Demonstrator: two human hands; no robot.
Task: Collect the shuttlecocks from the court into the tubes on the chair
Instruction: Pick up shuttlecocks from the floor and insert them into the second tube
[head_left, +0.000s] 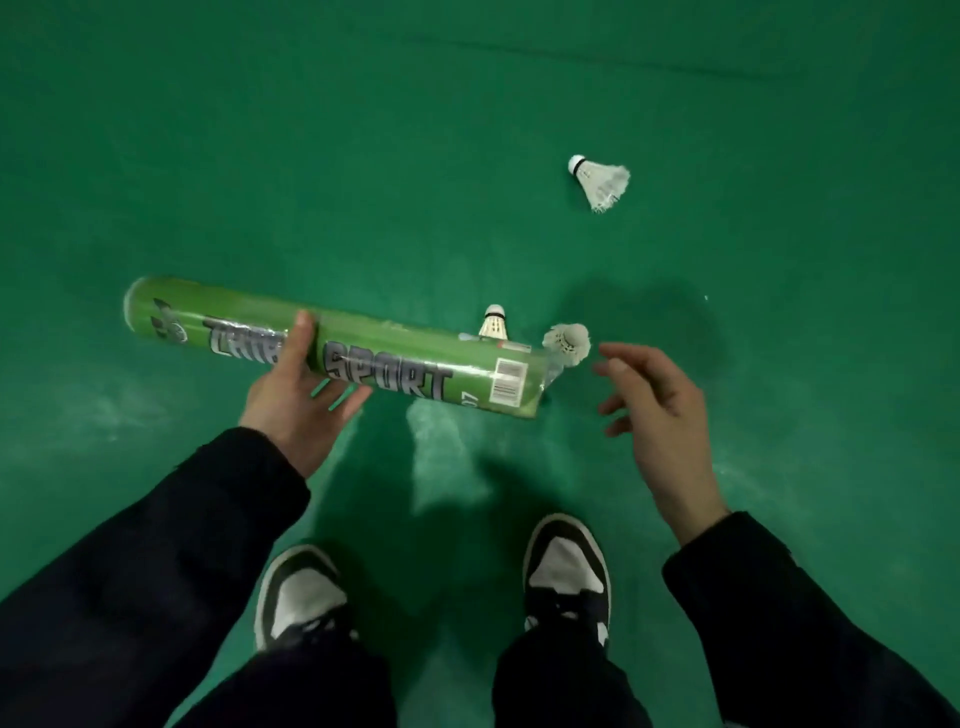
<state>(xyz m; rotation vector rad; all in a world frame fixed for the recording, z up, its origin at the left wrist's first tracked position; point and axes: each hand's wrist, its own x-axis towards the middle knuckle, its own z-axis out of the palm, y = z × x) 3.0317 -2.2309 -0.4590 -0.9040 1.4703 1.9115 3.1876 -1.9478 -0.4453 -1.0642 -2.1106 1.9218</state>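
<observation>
My left hand (298, 387) grips a long green shuttlecock tube (410, 371) near its middle, held almost level with its open end pointing right. A white feather shuttlecock (567, 343) sits at that open end, feathers outward. My right hand (657, 402) hovers just right of it, fingers spread, holding nothing. A second shuttlecock (493, 322) stands behind the tube on the green floor, cork up, partly hidden by the tube. A third shuttlecock (600, 179) lies on its side farther off to the upper right.
Green court floor (260, 156) fills the view. My two black-and-white shoes (566, 571) stand at the bottom middle, with dark trousers and dark sleeves around them. No chair is in view.
</observation>
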